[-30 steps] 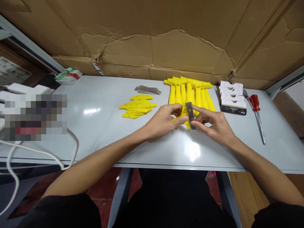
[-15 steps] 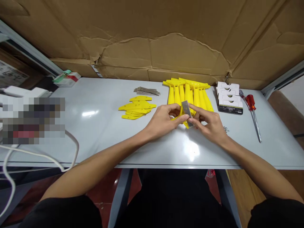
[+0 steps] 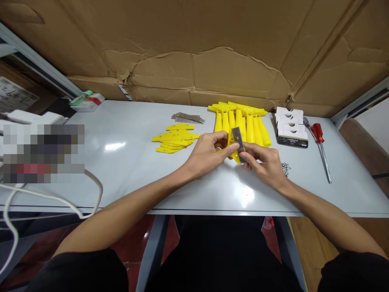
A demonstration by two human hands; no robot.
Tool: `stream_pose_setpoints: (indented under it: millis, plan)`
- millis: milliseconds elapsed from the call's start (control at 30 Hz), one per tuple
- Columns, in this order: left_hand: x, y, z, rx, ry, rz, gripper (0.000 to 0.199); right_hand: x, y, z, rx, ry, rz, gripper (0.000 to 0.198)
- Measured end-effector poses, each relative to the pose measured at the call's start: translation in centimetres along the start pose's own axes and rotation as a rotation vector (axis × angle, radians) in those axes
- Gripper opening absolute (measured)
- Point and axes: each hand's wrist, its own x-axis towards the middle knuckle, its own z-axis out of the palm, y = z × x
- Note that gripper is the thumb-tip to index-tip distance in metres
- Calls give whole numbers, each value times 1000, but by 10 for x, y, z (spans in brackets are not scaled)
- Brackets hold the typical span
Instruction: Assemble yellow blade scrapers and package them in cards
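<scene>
Above the middle of the table, my left hand (image 3: 206,156) is closed round a yellow scraper handle (image 3: 235,157), its thumb reaching over to the blade. A flat grey scraper blade (image 3: 238,137) lies tilted across the head of that handle. My right hand (image 3: 267,164) pinches the blade's lower end between thumb and fingers; some of its fingertips are hidden behind. Just beyond both hands lie several more yellow scraper handles (image 3: 249,127). Yellow cover plates (image 3: 179,137) are piled to the left, with a stack of loose blades (image 3: 187,118) behind them. Small screws (image 3: 286,169) lie beside my right wrist.
At the right are black-and-white printed cards (image 3: 291,129) and a red-handled screwdriver (image 3: 322,150), with another tool partly behind it. White cables (image 3: 99,184) hang over the table's left side. A small box (image 3: 87,101) stands at the back left, and cardboard (image 3: 194,69) walls the back.
My right index finger has come down from the blade's upper end, and the right hand now grips lower. The blade stays against the handle. More of the screws show.
</scene>
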Motion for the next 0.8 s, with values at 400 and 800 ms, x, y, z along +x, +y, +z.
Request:
stream_pose_setpoints:
  millis: [400, 800]
  plan:
    - [-3, 1, 1, 88, 19, 79, 37, 1, 7, 2, -38, 91, -112, 33]
    - [0, 8, -5, -134, -20, -87, 29, 5, -8, -9, 324, 151, 109, 47]
